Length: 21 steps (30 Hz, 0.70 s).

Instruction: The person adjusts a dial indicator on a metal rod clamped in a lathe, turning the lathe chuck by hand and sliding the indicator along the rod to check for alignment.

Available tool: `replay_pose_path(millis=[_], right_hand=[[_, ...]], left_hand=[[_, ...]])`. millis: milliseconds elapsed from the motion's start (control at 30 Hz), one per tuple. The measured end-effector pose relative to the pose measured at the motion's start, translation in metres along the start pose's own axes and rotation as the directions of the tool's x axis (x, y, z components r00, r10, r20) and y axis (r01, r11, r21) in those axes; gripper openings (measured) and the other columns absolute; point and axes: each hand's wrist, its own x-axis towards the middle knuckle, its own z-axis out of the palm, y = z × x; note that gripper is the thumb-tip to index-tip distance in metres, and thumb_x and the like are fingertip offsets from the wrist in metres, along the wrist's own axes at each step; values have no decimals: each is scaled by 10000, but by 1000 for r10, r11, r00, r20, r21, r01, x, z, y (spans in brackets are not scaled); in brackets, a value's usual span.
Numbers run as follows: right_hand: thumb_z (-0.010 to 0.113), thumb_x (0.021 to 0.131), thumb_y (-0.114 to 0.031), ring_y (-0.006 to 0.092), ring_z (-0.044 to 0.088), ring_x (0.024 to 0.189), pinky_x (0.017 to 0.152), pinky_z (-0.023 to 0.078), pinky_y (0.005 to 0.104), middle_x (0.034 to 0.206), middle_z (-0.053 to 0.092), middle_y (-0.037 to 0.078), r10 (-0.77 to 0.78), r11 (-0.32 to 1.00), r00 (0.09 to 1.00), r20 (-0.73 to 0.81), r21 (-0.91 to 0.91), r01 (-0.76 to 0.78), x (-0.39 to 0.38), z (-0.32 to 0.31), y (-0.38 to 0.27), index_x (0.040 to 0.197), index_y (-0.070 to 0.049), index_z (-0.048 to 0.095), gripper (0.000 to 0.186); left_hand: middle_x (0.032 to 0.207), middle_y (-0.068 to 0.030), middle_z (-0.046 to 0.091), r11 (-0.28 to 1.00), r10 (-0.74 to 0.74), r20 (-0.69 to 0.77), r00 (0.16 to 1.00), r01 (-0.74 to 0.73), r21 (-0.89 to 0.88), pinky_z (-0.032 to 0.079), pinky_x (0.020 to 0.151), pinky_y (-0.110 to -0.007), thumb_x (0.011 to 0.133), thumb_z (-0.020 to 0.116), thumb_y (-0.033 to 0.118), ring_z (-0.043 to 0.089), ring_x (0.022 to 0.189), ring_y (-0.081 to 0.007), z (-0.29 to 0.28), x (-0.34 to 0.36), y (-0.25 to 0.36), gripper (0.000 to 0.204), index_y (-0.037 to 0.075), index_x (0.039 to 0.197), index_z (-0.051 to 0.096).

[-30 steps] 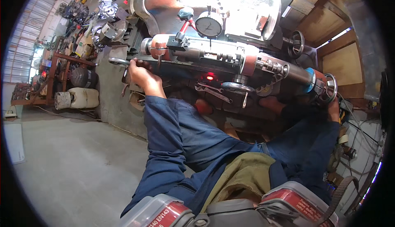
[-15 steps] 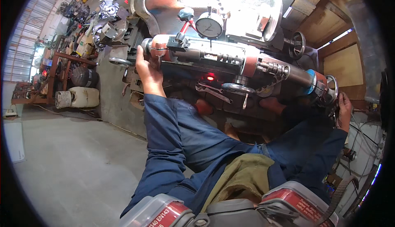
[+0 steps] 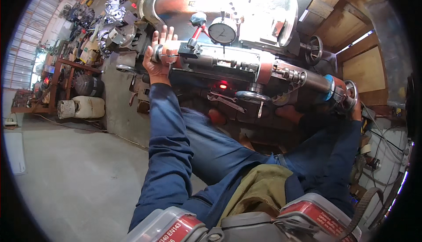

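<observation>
My left hand (image 3: 160,57) is open, fingers spread upward, beside the metal end knob and orange clamp at the left of a long machine spindle (image 3: 198,52). My right hand (image 3: 355,112) grips the right-end handwheel (image 3: 351,93), its fingers partly hidden. A round dial indicator (image 3: 222,33) on a stand with a red arm (image 3: 196,33) stands over the spindle, its stem pointing down at a lobed shaft. Another handwheel (image 3: 252,95) hangs at the front, near a small red light (image 3: 223,85).
Wrenches (image 3: 226,101) lie below the spindle. At left are cluttered engine parts (image 3: 115,10), a rusty frame (image 3: 77,64) and a pale plastic container (image 3: 88,106) on the concrete floor. Wooden panels (image 3: 362,70) and hanging cables (image 3: 380,143) are at right.
My left hand has moved from the left handwheel up to the spindle's left end, and its fingers have spread. My right hand shifted out on the right wheel, then back inward.
</observation>
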Motion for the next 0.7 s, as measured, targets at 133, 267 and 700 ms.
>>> replay_pose_path(millis=[133,267,700], right_hand=[[544,982,-287,112,581,881,786,458,267,993,661,19,15,957,999,33,-290,-5,-26,0,0,1112,6,647,336],[544,982,-284,108,576,877,782,455,266,987,663,20,129,932,984,126,-355,-77,-55,-6,-26,1112,7,646,335],[506,1002,-384,164,599,936,873,450,298,1029,674,83,-73,921,979,-192,-390,-8,-44,-20,-59,1122,32,642,455]], left_hand=[[1542,-210,241,991,120,23,992,-119,-65,78,1200,-530,770,717,384,124,1463,-376,-3,5,-7,686,57,1319,470],[1542,-208,240,967,172,-55,983,-180,-183,87,1202,-523,741,748,431,132,1460,-374,-1,5,-11,738,51,1309,467],[1541,-209,217,948,191,-104,976,-211,-238,97,1203,-525,639,820,541,147,1454,-364,5,5,-13,927,46,1305,408]])
